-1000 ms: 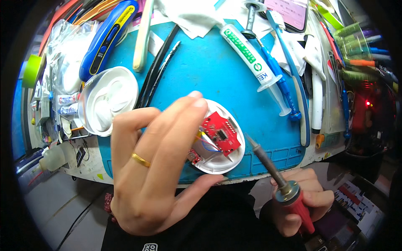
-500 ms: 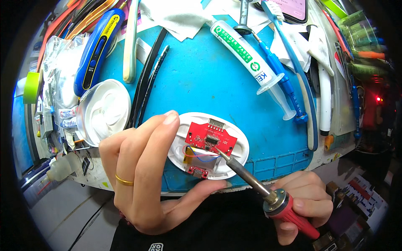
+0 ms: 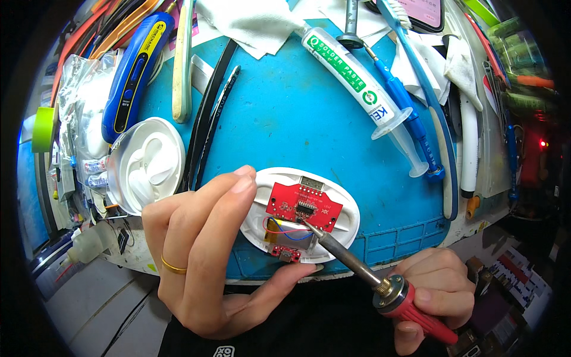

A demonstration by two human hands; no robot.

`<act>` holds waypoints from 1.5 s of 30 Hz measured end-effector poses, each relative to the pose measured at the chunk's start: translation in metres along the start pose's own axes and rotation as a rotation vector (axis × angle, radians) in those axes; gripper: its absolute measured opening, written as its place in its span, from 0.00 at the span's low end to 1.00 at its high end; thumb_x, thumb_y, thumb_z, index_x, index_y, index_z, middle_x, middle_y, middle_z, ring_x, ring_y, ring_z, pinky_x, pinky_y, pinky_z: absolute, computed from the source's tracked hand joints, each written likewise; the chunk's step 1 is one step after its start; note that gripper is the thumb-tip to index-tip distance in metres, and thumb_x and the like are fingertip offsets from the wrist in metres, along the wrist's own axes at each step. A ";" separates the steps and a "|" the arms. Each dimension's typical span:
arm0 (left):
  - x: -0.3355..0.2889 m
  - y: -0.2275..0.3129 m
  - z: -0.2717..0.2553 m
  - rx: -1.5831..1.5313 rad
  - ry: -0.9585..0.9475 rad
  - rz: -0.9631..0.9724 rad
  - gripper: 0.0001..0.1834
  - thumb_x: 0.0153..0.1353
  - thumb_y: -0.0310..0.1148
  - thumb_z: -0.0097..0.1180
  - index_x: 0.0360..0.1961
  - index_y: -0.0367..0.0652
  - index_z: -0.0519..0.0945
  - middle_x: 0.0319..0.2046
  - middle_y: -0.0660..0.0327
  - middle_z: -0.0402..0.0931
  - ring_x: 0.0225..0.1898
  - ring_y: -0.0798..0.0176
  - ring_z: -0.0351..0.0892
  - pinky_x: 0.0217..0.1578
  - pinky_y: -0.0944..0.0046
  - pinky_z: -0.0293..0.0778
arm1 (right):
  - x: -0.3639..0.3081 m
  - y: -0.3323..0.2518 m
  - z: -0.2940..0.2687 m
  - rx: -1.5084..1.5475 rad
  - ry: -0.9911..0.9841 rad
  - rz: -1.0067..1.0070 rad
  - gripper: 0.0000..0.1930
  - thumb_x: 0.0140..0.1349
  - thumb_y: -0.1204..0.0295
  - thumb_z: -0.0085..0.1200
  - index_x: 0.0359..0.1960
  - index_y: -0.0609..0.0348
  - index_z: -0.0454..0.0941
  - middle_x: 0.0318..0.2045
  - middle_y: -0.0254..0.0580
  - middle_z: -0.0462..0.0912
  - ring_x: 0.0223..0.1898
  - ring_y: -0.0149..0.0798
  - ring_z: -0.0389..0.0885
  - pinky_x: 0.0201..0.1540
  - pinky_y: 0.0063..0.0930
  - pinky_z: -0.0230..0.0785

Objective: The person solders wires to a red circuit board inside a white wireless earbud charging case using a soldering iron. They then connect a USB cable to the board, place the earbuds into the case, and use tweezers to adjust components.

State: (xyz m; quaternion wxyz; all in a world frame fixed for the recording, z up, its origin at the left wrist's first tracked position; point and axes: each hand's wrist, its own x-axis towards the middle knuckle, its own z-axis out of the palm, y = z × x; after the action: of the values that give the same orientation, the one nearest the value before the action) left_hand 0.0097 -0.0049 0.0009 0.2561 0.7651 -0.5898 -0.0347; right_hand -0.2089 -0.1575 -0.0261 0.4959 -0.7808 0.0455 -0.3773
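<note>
Between the thumb and fingers of my left hand [image 3: 205, 256] is a white oval plastic shell [image 3: 348, 205], gripped by its edge near the front of the mat. A red circuit board [image 3: 303, 205] with a black chip lies across it, and a small red port board [image 3: 285, 254] sits at its near rim. Thin red and blue wires [image 3: 291, 235] run between them over a silvery cell. My right hand [image 3: 437, 291] is closed round the red handle of a soldering iron [image 3: 351, 259]. Its tip reaches the near edge of the circuit board, just below the chip; whether it touches is too small to tell.
A blue mat [image 3: 267, 119] covers the bench. On it lie a solder paste syringe [image 3: 351, 77], a blue screwdriver [image 3: 401, 98], a toothbrush [image 3: 425, 107] and black strips [image 3: 208, 119]. A white lid [image 3: 151, 160] and a blue-and-yellow tool [image 3: 138, 77] stand left. White tissues [image 3: 253, 24] lie behind.
The bench things sit slightly shifted in the picture. The shell, left hand and iron appear a little lower and to the right, and the iron's tip remains by the chip.
</note>
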 end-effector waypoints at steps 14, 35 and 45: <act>-0.002 0.004 0.000 0.054 0.002 -0.026 0.50 0.50 0.59 0.80 0.64 0.34 0.76 0.56 0.48 0.82 0.53 0.49 0.81 0.56 0.50 0.74 | -0.001 -0.001 0.011 -0.040 0.093 0.000 0.16 0.67 0.71 0.62 0.46 0.73 0.74 0.27 0.51 0.82 0.22 0.41 0.77 0.22 0.32 0.75; -0.001 0.005 0.002 0.085 0.012 -0.048 0.50 0.49 0.63 0.79 0.62 0.33 0.78 0.53 0.48 0.82 0.51 0.50 0.81 0.53 0.51 0.74 | -0.001 -0.001 0.007 -0.048 0.039 0.003 0.17 0.68 0.70 0.62 0.47 0.72 0.73 0.27 0.51 0.82 0.23 0.42 0.77 0.23 0.33 0.76; -0.001 0.005 0.003 0.083 0.027 -0.045 0.50 0.50 0.64 0.78 0.62 0.33 0.79 0.53 0.49 0.82 0.51 0.51 0.81 0.53 0.51 0.74 | -0.001 -0.002 0.010 -0.047 0.092 0.008 0.16 0.68 0.69 0.63 0.46 0.72 0.74 0.26 0.51 0.82 0.22 0.41 0.77 0.22 0.32 0.75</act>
State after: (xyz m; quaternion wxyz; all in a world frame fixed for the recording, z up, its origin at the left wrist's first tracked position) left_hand 0.0038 -0.0057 0.0005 0.2311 0.7885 -0.5700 -0.0058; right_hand -0.2036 -0.1487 -0.0277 0.4764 -0.7738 0.0801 -0.4097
